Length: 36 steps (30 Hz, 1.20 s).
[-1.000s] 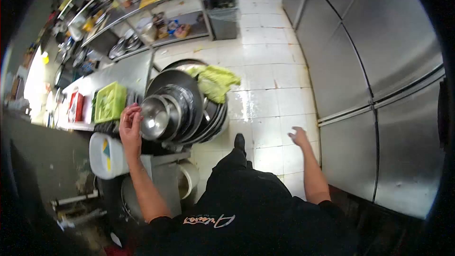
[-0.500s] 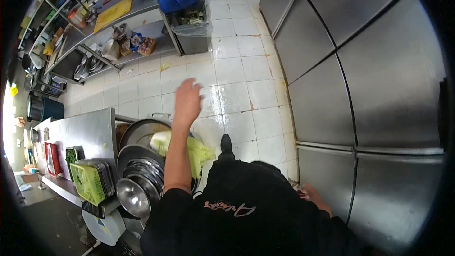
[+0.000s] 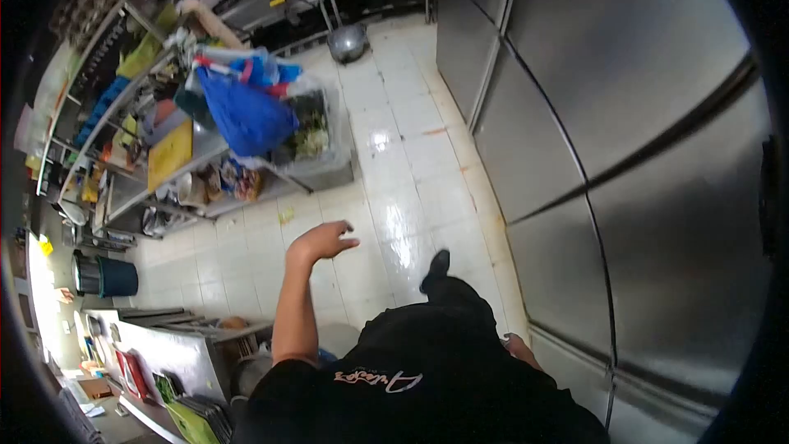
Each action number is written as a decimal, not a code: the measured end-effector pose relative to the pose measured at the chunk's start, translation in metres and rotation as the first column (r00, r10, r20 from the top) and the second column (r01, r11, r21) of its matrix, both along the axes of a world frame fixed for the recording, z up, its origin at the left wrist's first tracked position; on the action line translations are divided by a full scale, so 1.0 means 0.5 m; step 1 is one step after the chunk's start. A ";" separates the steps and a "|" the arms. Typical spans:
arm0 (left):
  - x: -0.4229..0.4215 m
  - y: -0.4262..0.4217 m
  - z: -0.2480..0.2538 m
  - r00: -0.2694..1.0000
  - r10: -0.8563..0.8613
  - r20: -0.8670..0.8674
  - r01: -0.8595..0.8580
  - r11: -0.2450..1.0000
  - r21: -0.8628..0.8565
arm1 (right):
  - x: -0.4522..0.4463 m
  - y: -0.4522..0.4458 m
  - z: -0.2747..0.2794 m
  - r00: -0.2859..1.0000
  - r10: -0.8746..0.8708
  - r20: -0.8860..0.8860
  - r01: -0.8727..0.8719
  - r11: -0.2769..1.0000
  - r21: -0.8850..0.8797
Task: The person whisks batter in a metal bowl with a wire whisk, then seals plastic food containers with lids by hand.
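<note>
My left hand (image 3: 325,241) hangs over the white tiled floor (image 3: 386,189), its fingers loosely bent and apart, holding nothing. Low on the right, beside my black shirt, part of my right hand (image 3: 516,345) shows close to the steel cabinet doors (image 3: 559,296); its fingers are small and partly hidden, so what they hold, if anything, cannot be made out. One dark shoe (image 3: 436,267) is on the tiles ahead of my body.
A blue bag (image 3: 242,115) hangs by a bin of green scraps (image 3: 311,131). A metal bowl (image 3: 348,43) sits on the floor. Shelving with a yellow board (image 3: 170,154) stands left; a steel counter (image 3: 177,353) is at lower left.
The view has moved forward along the floor. The stacked pans and leafy greens have left the view, and the blue bag and bin appear nearer. My right hand has dropped beside my body.
</note>
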State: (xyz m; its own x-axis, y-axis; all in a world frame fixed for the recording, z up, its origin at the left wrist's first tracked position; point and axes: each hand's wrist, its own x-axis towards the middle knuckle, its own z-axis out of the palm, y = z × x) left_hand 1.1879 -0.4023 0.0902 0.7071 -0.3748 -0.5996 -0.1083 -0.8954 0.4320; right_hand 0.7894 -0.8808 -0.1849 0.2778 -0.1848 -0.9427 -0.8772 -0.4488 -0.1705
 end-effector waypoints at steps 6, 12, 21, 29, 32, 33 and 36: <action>0.215 0.056 0.138 0.897 0.319 0.305 -0.290 0.947 -0.137 | 0.481 -0.183 -0.168 0.865 0.472 -0.172 -0.477 0.879 0.014; 0.403 0.059 0.151 0.830 0.442 0.340 -0.358 0.890 -0.281 | 1.064 -0.211 -0.057 0.682 0.488 0.545 -0.282 0.863 -0.419; 0.874 0.004 -0.059 0.884 0.349 0.311 -0.215 0.894 -0.392 | 1.391 -0.224 -0.048 0.893 0.229 0.388 -0.286 0.953 0.096; 1.363 -0.086 0.122 0.824 0.402 0.399 -0.099 0.796 -0.598 | 1.455 -0.236 0.036 0.917 -0.391 0.074 0.377 0.913 0.159; 1.517 -0.071 0.081 0.969 0.198 0.148 -0.024 0.671 -0.741 | 1.510 -0.244 -0.001 0.845 -0.532 0.058 0.489 0.812 0.319; 1.559 -0.063 0.056 0.996 0.088 0.018 -0.037 0.586 -0.810 | 1.530 -0.259 -0.018 0.822 -0.568 0.044 0.510 0.769 0.386; 1.674 -0.071 -0.128 0.630 -0.096 -0.771 -0.772 0.028 -0.635 | 1.643 -0.247 -0.023 0.763 -0.610 0.216 0.430 0.727 0.535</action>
